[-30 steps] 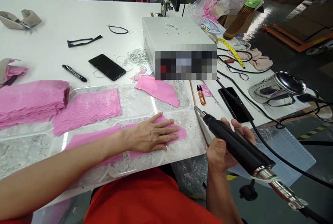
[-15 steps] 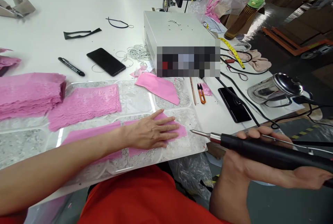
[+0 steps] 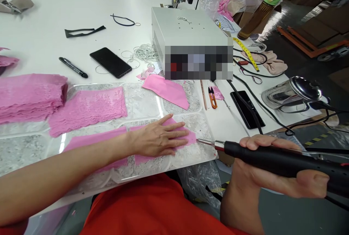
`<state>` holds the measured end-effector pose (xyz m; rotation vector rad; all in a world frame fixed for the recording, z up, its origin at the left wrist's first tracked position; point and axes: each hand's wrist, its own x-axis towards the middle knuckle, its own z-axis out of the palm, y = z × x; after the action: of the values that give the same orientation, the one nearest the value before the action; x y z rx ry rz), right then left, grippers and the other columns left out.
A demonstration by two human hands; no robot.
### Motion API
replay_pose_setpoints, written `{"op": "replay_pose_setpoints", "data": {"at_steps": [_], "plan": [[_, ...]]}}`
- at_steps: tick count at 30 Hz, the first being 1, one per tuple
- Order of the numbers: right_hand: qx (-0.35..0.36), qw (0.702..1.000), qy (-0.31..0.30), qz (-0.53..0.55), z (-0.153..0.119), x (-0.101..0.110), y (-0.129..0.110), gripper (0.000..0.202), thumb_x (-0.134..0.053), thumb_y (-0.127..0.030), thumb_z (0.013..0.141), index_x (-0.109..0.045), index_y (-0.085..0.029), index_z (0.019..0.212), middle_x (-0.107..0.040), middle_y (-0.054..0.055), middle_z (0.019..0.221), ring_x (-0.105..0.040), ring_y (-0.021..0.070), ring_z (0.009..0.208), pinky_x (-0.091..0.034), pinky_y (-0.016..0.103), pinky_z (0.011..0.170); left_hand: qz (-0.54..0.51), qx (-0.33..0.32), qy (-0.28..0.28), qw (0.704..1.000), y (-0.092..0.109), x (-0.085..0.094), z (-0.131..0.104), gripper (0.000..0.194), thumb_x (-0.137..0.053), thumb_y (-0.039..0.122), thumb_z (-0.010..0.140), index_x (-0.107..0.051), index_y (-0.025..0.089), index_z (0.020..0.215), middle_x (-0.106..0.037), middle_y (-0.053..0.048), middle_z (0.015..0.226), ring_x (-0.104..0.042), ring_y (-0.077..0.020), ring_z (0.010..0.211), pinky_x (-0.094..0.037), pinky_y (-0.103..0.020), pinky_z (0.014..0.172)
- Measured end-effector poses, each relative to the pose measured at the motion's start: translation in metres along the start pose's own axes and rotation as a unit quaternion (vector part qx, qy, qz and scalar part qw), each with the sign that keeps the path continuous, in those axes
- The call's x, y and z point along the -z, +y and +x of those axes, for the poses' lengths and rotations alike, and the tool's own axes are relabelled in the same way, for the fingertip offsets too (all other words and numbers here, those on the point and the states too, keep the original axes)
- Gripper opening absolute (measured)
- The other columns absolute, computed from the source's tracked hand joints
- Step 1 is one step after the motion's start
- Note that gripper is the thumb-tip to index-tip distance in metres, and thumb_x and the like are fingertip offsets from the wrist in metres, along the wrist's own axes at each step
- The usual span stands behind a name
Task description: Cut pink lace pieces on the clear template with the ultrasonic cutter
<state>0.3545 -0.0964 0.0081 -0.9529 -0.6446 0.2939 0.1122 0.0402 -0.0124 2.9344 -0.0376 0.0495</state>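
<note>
My left hand (image 3: 158, 137) lies flat with fingers spread, pressing a pink fabric piece (image 3: 192, 136) onto a clear-coated, stone-patterned board (image 3: 200, 127). Much of that fabric is hidden under the palm. In my right hand (image 3: 275, 166) is a thick black handheld tool (image 3: 272, 158) with a pointed metal tip, held level. Its tip is at the right edge of the fabric, beyond my left fingertips; I cannot tell whether it touches. Under my left forearm lies another pink piece (image 3: 98, 138). A smooth, brighter pink piece (image 3: 166, 91) rests behind my left hand.
Stacked pink lace (image 3: 29, 95) and lace pieces (image 3: 92, 107) lie at left. A grey metal box (image 3: 188, 27) stands behind the board. Orange thread snips (image 3: 212, 98), a pencil (image 3: 203, 95), a phone (image 3: 247, 109) and a metal-lidded jug (image 3: 290, 93) sit at right, among black cables.
My right hand has moved the black tool a little left, bringing its tip to the fabric's edge. My left hand stays flat in place.
</note>
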Motion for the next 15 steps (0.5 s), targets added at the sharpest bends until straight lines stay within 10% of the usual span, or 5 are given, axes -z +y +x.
{"op": "replay_pose_setpoints", "data": {"at_steps": [15], "plan": [[0.030,0.997,-0.076,0.010,0.0047,-0.0045,0.0015,0.040,-0.052,-0.055,0.071,-0.069,-0.019,0.074,-0.060,0.001,0.054,-0.055,0.0174,0.042,-0.042,0.031,0.038,0.000,-0.003,0.011,1.000,-0.0004,-0.0005,-0.0002,0.045,-0.039,0.042,0.104,-0.046,0.024,0.145,-0.038,-0.004,0.156,-0.029,-0.0246,0.148,-0.005,-0.055,0.124]]}}
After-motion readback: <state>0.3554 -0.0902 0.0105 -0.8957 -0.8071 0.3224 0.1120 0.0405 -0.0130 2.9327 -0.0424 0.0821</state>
